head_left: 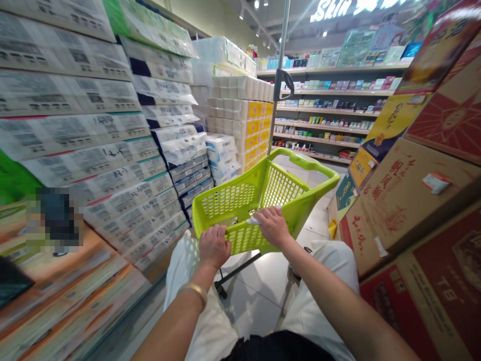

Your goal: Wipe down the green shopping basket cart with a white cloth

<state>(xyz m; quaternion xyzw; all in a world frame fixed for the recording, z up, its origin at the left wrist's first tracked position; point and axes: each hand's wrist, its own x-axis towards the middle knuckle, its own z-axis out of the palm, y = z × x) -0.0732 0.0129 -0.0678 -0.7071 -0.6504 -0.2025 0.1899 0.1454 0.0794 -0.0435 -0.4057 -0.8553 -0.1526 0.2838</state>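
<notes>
In front of me stands a lime-green shopping cart [236,195] with perforated plastic walls. My left hand [215,245] is closed over the near rim of its basket, at the left corner. Farther right along that same rim lies my right hand [271,226], its fingers bent over a thin white piece [254,220] that looks like a wipe or tissue. Most of this piece is hidden under the fingers, which press it at the rim. The basket's visible inside shows no goods.
Stacked tissue packs [150,150] line the left side. Cardboard cartons [398,195] rise close on the right. Shelves [326,93] with small boxes and bottles cross the back. A metal pole [284,35] with a black handle stands behind the cart. White floor tiles [259,296] lie below.
</notes>
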